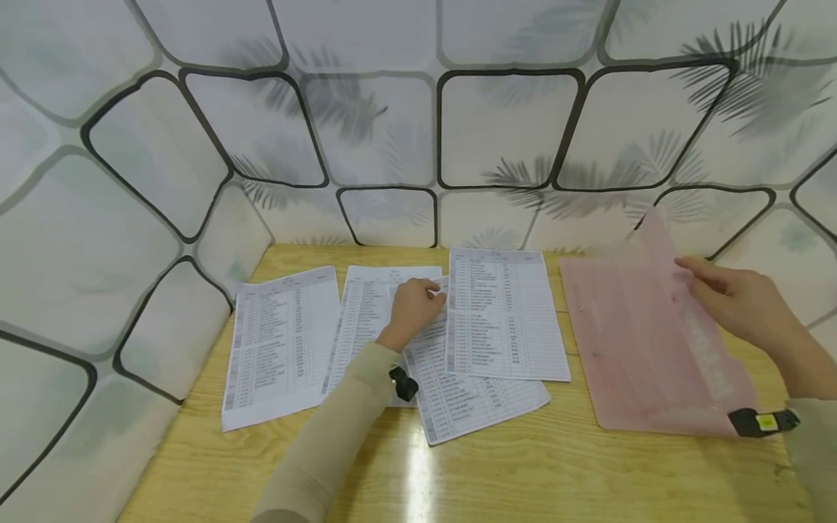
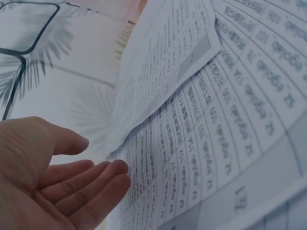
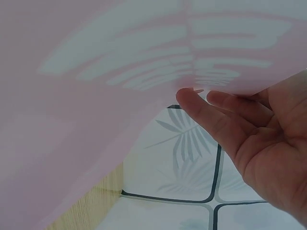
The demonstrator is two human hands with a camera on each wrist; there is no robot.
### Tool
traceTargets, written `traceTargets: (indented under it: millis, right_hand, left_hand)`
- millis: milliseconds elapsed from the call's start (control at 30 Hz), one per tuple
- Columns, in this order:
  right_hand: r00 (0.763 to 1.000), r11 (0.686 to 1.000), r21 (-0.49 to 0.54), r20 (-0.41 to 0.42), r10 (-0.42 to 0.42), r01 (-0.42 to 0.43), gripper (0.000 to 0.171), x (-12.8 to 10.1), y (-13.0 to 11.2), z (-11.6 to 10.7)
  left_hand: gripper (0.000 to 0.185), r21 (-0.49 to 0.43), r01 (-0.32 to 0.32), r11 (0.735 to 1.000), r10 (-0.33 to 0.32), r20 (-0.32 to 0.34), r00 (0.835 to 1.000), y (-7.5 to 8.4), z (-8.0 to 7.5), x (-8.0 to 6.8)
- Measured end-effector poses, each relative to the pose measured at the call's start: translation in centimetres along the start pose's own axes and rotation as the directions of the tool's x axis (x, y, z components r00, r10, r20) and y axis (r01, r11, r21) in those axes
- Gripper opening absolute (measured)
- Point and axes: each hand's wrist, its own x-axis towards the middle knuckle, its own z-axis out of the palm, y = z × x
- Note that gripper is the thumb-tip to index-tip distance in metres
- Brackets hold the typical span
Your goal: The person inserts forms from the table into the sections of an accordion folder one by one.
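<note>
Right hand (image 3: 254,143) sits under the lifted edge of the pink translucent folder (image 3: 96,96), fingertips (image 3: 189,98) touching its underside. Folder fills the space above and left of the hand. Below the folder: a wooden tabletop corner (image 3: 96,201) and leaf-patterned wall (image 3: 182,158).

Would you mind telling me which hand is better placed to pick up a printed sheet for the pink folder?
Probably the left hand: it already rests on the overlapping printed sheets. The right hand is busy lifting the cover of the pink folder.
</note>
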Motion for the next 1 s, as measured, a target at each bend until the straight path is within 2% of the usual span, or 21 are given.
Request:
traceTargets:
  millis: [133,233,367,467,667,833,1000]
  right_hand:
    - [1.000,1.000,-0.006,-0.009,0.004,-0.004,0.046,0.0,0.1,-0.1]
    - [1.000,1.000,-0.006,-0.011,0.012,-0.012,0.046,0.2,0.1,-0.1]
    - [1.000,1.000,-0.001,-0.006,0.015,-0.015,0.046,0.1,0.0,-0.1]
    - [1.000,1.000,-0.004,-0.007,0.010,-0.010,0.046,0.0,-0.1,-0.1]
    - [1.000,1.000,-0.002,-0.021,-0.007,0.007,0.045,0.0,0.1,-0.1]
    - [1.000,1.000,-0.010,-0.022,-0.007,0.007,0.045,0.1,0.1,-0.1]
    - [1.000,1.000,-0.017,-0.004,0.011,-0.011,0.046,0.1,0.1,0.0]
  left_hand:
    - [0.023,-0.048,0.067,0.997,-0.066,0.025,0.998,0.2,-0.1,0.1]
    - [0.024,-0.070,0.136,0.988,-0.132,0.066,0.989,0.3,0.0,0.2]
    - [0.024,-0.108,0.247,0.963,-0.232,0.133,0.964,0.5,-0.1,0.2]
    - [0.023,-0.129,0.306,0.943,-0.282,0.174,0.943,0.6,0.0,0.3]
    - [0.021,-0.132,0.344,0.929,-0.310,0.226,0.923,0.6,0.4,0.5]
    - [0.023,-0.120,0.346,0.931,-0.312,0.234,0.921,1.0,0.6,0.2]
    - [0.022,-0.066,0.343,0.937,-0.321,0.224,0.920,1.6,0.7,0.1]
